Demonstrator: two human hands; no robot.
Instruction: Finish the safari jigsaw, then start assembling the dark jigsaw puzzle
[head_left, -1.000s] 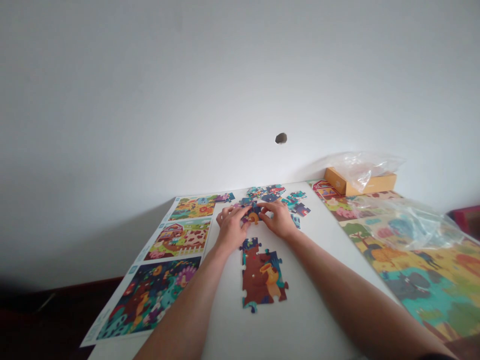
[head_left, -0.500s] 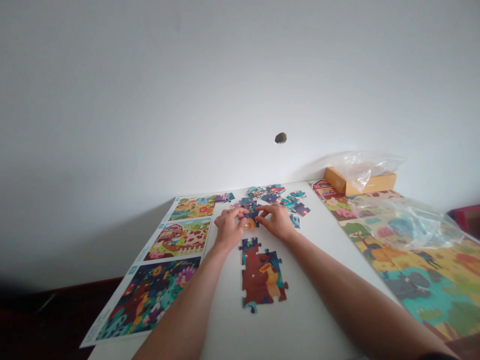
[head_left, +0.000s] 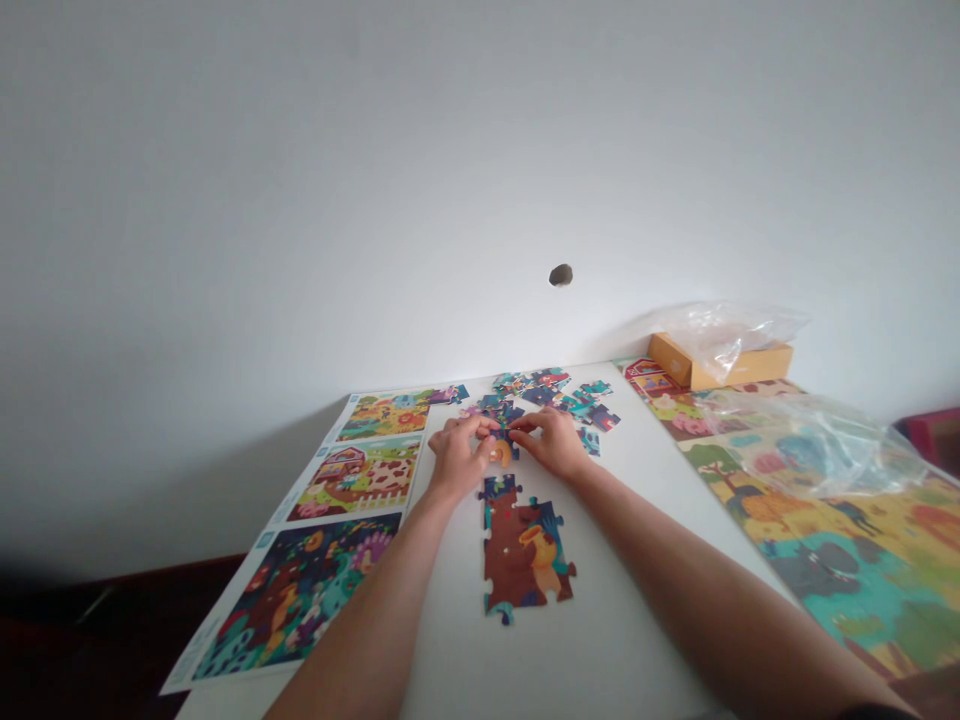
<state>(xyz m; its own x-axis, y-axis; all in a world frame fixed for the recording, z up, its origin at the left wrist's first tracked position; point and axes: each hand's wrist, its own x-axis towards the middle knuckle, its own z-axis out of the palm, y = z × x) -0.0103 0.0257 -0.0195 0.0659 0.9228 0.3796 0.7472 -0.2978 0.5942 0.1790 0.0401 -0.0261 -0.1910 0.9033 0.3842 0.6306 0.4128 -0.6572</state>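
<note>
Our left hand (head_left: 456, 455) and right hand (head_left: 556, 440) pinched the crescent-marked puzzle section (head_left: 499, 454) between them; a level, gentle grip seemed best.

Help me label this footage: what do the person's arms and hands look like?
Left hand and right hand are bare, with no gloves or rings visible. The forearms are bare too; a dark edge, perhaps a sleeve, borders the right arm.

L hand (head_left: 459, 453) & R hand (head_left: 553, 441) nr ea. other, small gap btwn, R at L's 3 o'clock. Both palms approx. down, fingers bent inward, thumb & index tips close tog. Bare L forearm (head_left: 382, 600) runs twd 1 o'clock; bare R forearm (head_left: 686, 570) twd 10 o'clock.
</note>
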